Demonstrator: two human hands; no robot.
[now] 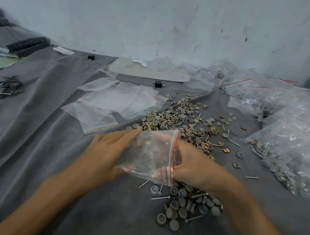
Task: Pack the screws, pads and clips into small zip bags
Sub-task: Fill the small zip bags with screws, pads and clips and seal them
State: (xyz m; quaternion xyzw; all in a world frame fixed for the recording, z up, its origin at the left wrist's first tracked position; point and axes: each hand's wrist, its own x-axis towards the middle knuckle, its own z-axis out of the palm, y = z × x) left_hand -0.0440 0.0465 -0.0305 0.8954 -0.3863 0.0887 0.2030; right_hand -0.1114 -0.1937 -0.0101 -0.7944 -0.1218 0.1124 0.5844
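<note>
Left of centre on the grey cloth (41,128), flat empty zip bags (115,100) lie overlapped, and nearer the front edge the left hand (108,151) lays straight fingers along the closed end of a clear zip bag (152,153) with a red seal strip, blurred parts inside. The right hand (194,167) has its fingers in the bag's mouth; pinching or not, can't tell. Loose grey pads (183,212), screws (161,197) and brass-coloured clips (226,150) spread beneath and beyond, and filled bags (285,147) crowd the right edge.
</note>
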